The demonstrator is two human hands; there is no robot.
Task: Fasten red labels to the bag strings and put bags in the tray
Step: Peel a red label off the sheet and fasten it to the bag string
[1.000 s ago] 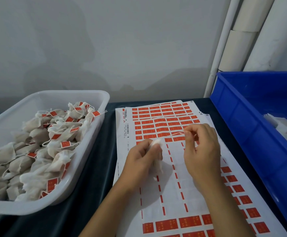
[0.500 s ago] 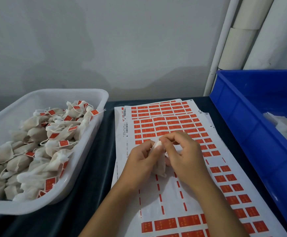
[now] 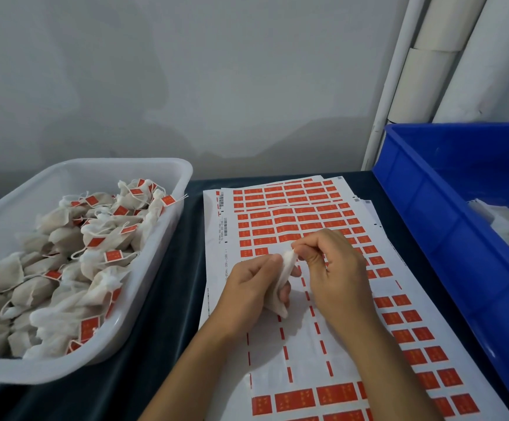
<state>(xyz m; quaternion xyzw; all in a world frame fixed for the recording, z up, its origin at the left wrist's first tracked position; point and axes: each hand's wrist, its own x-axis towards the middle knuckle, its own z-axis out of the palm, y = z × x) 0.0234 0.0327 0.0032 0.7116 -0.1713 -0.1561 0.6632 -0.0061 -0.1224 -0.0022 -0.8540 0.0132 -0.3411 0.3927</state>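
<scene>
Holding a small white bag (image 3: 284, 276) upright over the sticker sheets (image 3: 304, 338), the left hand (image 3: 251, 291) curls its fingers round the bag's body. The right hand (image 3: 333, 273) meets it from the right, thumb and forefinger pinched together at the bag's gathered top; whether a label or string sits between them is hidden. At the left, the white tray (image 3: 143, 311) is heaped with bags carrying red labels (image 3: 113, 256). A blue bin (image 3: 447, 238) stands at the right with white material inside.
</scene>
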